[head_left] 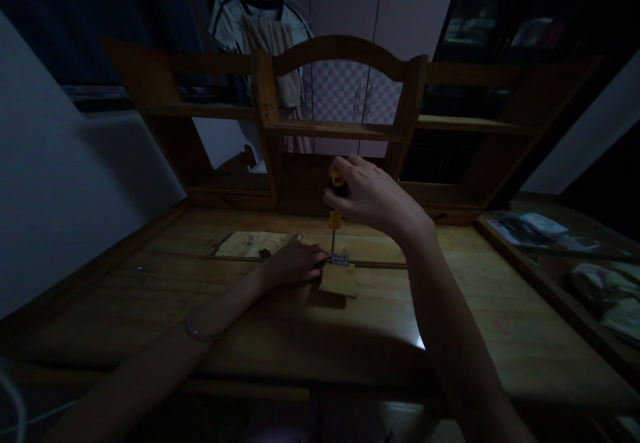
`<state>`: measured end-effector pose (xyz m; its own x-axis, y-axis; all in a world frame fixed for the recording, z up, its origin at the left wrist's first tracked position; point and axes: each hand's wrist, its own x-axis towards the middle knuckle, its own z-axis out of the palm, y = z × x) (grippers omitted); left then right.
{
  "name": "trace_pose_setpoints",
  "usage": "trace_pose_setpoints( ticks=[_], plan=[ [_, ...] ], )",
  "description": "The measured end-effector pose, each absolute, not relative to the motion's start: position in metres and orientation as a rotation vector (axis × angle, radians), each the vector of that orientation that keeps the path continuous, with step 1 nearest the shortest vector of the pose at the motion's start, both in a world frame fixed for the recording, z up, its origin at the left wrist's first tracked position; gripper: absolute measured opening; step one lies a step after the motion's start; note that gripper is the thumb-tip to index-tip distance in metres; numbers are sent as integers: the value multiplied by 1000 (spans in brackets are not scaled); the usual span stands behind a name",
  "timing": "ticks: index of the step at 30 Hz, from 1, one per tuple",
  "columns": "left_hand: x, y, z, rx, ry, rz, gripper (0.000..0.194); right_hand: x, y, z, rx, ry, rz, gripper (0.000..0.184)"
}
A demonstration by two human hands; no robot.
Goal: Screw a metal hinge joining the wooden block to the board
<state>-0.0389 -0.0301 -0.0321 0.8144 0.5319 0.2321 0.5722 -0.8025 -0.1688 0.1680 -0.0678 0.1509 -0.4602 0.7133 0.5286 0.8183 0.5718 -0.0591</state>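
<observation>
While the right hand (370,193) is curled closed around the black-and-yellow handle of a screwdriver (335,220), the metal shaft points down to a small metal hinge (340,259) near the middle of the wooden table (175,309). Any brand or lettering on the handle is too dim to read, and the grip covers part of it. The driver's tip is hard to make out against the hinge, so which screw or hole it meets cannot be told.

Partly open, with its fingers bent, the left hand (295,261) lies low over the table, fingertips at the left edge of the hinge and of a small wooden board (339,279). Whether they pinch either one is lost in shadow. The hinge lies at the far edge of that board, which casts a dark shadow on the tabletop below. A clear-looking bracelet (197,331) circles the left wrist.

Beyond the left hand lies a pale flat piece (240,245) with dark marks, none of them legible. Farther left is a small, thin, shiny object (145,269), too small to identify. A faint reddish mark (501,327) shows on the right of the tabletop. Along the back stands a wooden shelf unit (337,129); behind it, a short-sleeved top (227,26) hangs by a wardrobe (335,93) with checkered panels, its lower part hidden.
</observation>
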Motion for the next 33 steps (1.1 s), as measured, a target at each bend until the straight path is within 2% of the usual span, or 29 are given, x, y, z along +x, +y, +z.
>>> trace_pose_setpoints(
  ticks=[9,15,21,28,33],
  plan=[
    [-39,-30,-32,-2766,-847,-217,32,167,-70,153,-1209,-2340,-310,19],
    [-38,-32,-30,-2774,-840,-223,32,168,-70,152,-1188,-2319,-328,26],
    [-39,-32,-30,-2762,-839,-234,32,167,-69,152,-1140,-2345,-282,19],
    [-38,-31,-31,-2774,-854,-250,31,169,-70,150,-1189,-2343,-256,26],
    [-38,-32,-29,-2762,-841,-254,28,170,-68,151,-1190,-2349,-268,18]
  ],
)
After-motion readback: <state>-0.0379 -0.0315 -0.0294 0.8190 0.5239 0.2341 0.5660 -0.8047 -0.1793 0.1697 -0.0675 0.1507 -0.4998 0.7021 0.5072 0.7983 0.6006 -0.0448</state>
